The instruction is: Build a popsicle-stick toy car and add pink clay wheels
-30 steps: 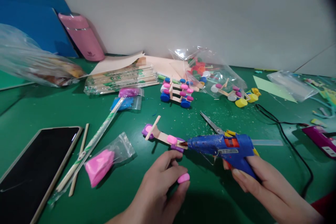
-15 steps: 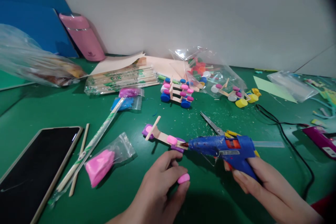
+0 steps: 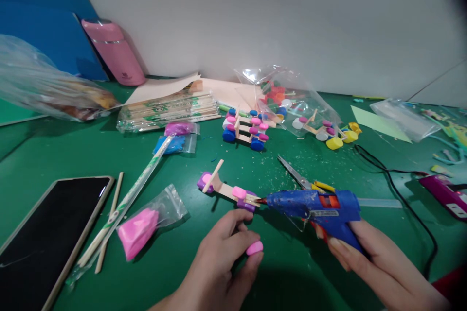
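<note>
Between the fingers of my left hand (image 3: 222,257) is a small pink clay disc (image 3: 254,248). My right hand (image 3: 379,262) is wrapped round the handle of a blue hot glue gun (image 3: 310,206), with a clear glue stick (image 3: 379,202) poking from its back. The gun's nozzle is at the right end of a small wooden-stick model (image 3: 228,191) with purple and pink clay pieces, close to or touching its stick tips. My left fingertips are just below the model's right purple piece; I cannot tell if they touch it.
Scissors (image 3: 294,171) lie behind the glue gun. Finished stick-and-clay models (image 3: 246,131) stand farther back. A phone (image 3: 54,238), a bag of pink clay (image 3: 138,233) and wrapped sticks (image 3: 142,180) lie left. A black cable (image 3: 408,204) runs along the right, by a purple power strip (image 3: 447,194).
My right hand has drawn the glue gun slightly to the right, its nozzle shifting toward the stick tips' outer end. My left hand and the pink disc stay almost still.
</note>
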A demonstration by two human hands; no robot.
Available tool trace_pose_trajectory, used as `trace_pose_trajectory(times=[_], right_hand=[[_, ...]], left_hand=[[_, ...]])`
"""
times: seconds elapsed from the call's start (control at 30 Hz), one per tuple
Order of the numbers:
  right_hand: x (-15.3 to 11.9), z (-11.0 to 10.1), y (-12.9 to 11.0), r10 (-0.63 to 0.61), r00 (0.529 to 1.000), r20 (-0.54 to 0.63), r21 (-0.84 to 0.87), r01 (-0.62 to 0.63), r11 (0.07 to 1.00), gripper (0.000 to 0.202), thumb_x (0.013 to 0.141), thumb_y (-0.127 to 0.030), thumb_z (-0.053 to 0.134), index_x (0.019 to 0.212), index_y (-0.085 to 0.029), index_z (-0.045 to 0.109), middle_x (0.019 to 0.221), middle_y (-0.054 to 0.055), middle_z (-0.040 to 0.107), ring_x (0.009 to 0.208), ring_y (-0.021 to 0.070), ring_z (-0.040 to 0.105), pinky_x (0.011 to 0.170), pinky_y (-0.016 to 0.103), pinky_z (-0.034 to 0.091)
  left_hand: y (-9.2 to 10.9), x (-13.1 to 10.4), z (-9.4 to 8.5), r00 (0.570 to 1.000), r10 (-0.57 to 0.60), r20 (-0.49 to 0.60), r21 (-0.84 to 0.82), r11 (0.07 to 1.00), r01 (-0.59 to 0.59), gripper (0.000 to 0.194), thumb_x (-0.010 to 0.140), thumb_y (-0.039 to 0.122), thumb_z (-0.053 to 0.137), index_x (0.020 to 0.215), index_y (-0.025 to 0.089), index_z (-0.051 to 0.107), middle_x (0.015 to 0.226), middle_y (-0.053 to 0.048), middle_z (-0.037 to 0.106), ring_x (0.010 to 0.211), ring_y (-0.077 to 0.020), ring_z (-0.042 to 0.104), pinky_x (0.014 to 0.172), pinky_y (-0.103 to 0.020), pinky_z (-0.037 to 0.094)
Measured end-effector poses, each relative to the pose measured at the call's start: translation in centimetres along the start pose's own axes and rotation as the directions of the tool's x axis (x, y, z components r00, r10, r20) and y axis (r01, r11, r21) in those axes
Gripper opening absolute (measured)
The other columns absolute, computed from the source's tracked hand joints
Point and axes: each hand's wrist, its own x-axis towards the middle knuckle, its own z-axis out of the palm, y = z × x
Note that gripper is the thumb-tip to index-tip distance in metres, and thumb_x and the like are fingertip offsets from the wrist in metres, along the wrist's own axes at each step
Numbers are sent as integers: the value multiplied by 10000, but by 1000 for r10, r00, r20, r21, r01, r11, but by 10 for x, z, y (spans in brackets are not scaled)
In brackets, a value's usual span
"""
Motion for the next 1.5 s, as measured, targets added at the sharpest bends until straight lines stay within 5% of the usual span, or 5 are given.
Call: trace_pose_trajectory(times=[0.47, 1.03, 1.17, 1.37, 1.5], right_hand=[[6, -2, 10, -40, 999, 22, -109, 42, 993, 272, 842, -418, 417, 687, -215, 511, 616, 10, 556, 551, 137, 546, 495, 203, 492], [-3, -2, 3, 30, 999, 19, 36, -31, 999, 282, 820, -415, 462, 643, -211, 541, 567, -10, 565, 518, 124, 540, 487, 195, 475], [1, -4, 11, 14, 993, -117, 21, -12, 1000, 291, 782, -437, 507, 601, -212, 535, 520, -13, 581, 503, 131, 564, 491, 196, 484], [18, -14, 29, 193, 900, -391, 128, -155, 980, 560, 646, -502, 610, 1083, -157, 551, 748, 29, 693, 684, 219, 654, 560, 247, 540], [42, -32, 53, 61, 901, -430, 73, -33, 997, 385, 737, -501, 516, 982, -224, 624, 1012, 31, 650, 903, 260, 609, 723, 313, 519]], left_hand=[[0, 1, 0, 1000, -2, -4, 2, 1000, 2, 144, 761, 106, 474, 822, 191, 573, 971, -74, 499, 759, -137, 537, 678, -253, 476], [3, 0, -1, 999, -30, 13, 39, 999, 30, 139, 765, 122, 475, 807, 195, 585, 992, -76, 512, 759, -132, 550, 688, -241, 485], [2, -1, 0, 999, -37, -1, 44, 998, 37, 138, 767, 126, 471, 791, 195, 588, 989, -76, 518, 772, -137, 555, 690, -245, 483], [2, -2, 3, 998, -55, -27, 22, 998, 55, 142, 761, 133, 473, 788, 196, 597, 1006, -74, 519, 759, -130, 554, 689, -240, 468], [7, -1, 1, 995, -98, -13, -64, 993, 97, 154, 766, 140, 463, 782, 184, 610, 911, -64, 552, 730, -128, 552, 660, -223, 448]])
